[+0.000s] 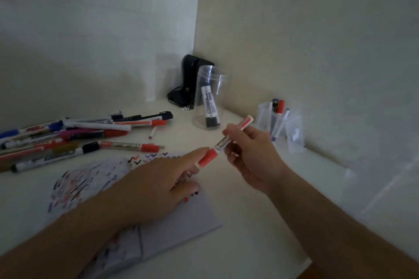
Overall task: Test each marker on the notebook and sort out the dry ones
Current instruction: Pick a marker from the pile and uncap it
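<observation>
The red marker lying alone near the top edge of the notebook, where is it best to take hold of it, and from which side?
Grip the lone red marker at the middle of its white labelled barrel, coming from above. It lies flat on the table, apart from the pile of markers, so thumb and finger fit on both long sides. The left hand on the notebook is probably nearest.

Dim light falls on pale walls (317, 29) meeting above a white desk (249, 222).

- My left hand (158, 179) covers the middle of the notebook (181, 217), hiding the scribbles there.
- The marker pile (68, 138) runs off the left edge.
- Labels on the markers in the clear cup (209, 99) are too blurred to read.
</observation>
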